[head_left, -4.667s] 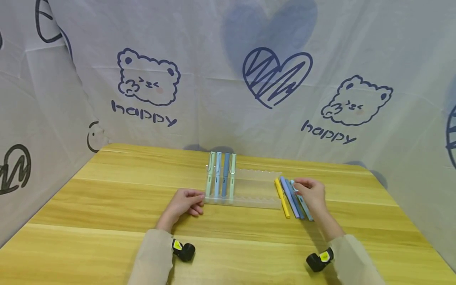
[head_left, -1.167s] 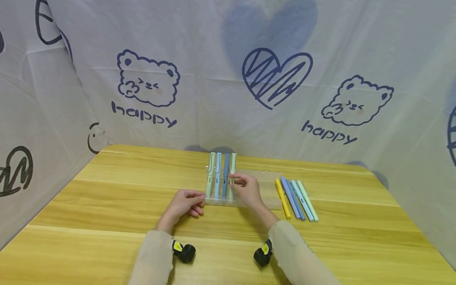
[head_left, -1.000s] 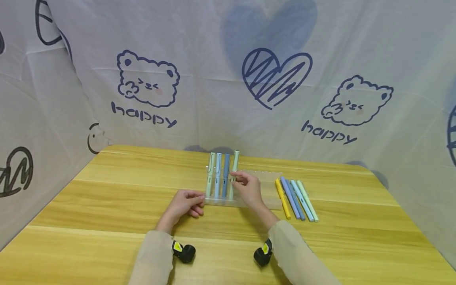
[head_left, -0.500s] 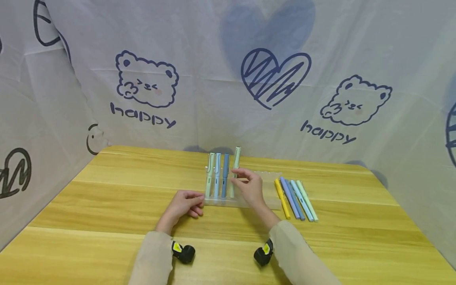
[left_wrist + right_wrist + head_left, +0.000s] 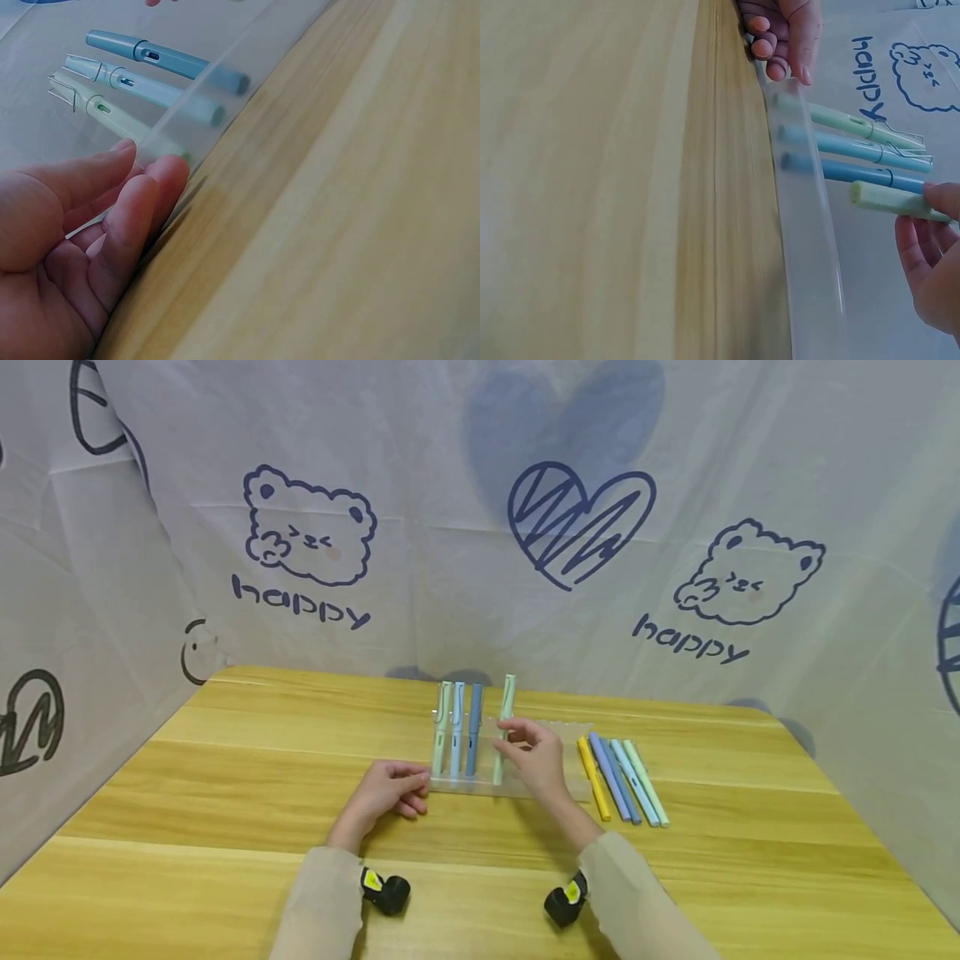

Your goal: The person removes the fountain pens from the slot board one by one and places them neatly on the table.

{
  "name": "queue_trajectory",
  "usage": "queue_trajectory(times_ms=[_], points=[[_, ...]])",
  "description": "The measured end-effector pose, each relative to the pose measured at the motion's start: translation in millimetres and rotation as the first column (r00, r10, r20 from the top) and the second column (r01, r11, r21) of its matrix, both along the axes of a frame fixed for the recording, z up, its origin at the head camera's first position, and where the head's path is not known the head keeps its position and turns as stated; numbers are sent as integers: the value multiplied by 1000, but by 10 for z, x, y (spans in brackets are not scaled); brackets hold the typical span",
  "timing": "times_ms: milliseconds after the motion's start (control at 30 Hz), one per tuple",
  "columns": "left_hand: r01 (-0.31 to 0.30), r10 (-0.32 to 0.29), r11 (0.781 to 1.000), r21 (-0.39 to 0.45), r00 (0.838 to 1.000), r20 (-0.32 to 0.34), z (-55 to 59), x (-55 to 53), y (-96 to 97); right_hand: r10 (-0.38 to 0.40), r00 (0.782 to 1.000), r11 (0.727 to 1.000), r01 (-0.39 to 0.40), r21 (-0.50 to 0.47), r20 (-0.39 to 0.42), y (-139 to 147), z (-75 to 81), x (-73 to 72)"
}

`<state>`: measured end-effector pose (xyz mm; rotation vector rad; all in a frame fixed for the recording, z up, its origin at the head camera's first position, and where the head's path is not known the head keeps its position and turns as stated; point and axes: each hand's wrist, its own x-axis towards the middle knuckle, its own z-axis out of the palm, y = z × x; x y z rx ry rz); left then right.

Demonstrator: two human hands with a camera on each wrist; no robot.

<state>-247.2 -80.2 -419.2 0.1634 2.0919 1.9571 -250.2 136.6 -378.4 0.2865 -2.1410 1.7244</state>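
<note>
Right hand (image 5: 536,760) pinches a pale green pen (image 5: 885,198) over the clear rack (image 5: 810,255), beside three seated pens (image 5: 457,727); left hand (image 5: 384,789), fingers curled, grips the rack's left end.

Soft light fills the head view, with a faint shadow on the table (image 5: 472,910) beside the left sleeve (image 5: 318,893). The wrist views look dimmer, softer: the left shows dark shadow below the fingers (image 5: 126,229), the right pale glare along the rack (image 5: 810,262).

Lt-grn pen (image 5: 509,695) held tilted over clr rack (image 5: 810,277), next to 3 racked pens (image 5: 457,714): grn, lt blue, dk blue.
</note>
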Motion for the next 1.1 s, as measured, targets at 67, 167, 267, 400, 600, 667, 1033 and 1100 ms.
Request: queue_trajectory(times_ms=[67,167,267,400,600,667,1033,1100], points=[[2,-2,1000,3,1000,-2,-1,-2,0,5,1000,1000,-5,-9,13,20,-5,8],[4,-4,1000,7,1000,-3,-4,-5,0,15,999,1000,-14,-28,33,51,-4,27],[1,-1,1000,9,1000,0,-10,-5,0,36,999,998,-34,-52,38,81,8,54],[-2,2,1000,7,1000,1,-14,-4,0,63,997,995,-60,-75,38,128,16,83],[2,-2,1000,9,1000,0,-12,-3,-4,61,997,995,-57,-84,55,211,33,121],[2,-2,1000,9,1000,0,-10,-1,-6,51,997,996,-46,-81,59,241,39,132],[3,-3,1000,6,1000,1,-2,3,-2,-3,998,1000,3,-8,56,477,40,193],[5,-5,1000,8,1000,2,-3,2,0,-18,999,1000,18,-6,49,526,34,197]])
